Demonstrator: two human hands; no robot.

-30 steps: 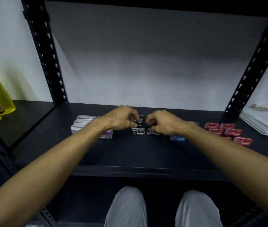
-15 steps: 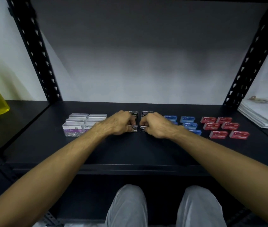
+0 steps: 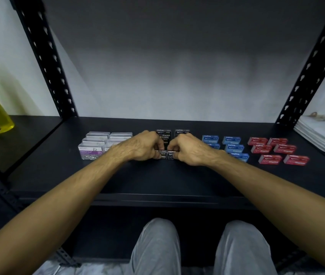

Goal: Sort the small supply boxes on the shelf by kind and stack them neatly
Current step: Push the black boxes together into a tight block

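Mid-shelf [image 3: 177, 181], both hands pinch black staple boxes [image 3: 170, 154] — side by side.

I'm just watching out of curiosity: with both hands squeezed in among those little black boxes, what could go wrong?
1. The black staple boxes sit tightly packed; either grip could nudge a neighbour askew.
2. The right hand works beside the blue boxes, so its wrist might push them out of line.

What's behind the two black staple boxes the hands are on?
Behind the front black boxes, two more black staple boxes stand at the back. The left hand and right hand cover the middle row.
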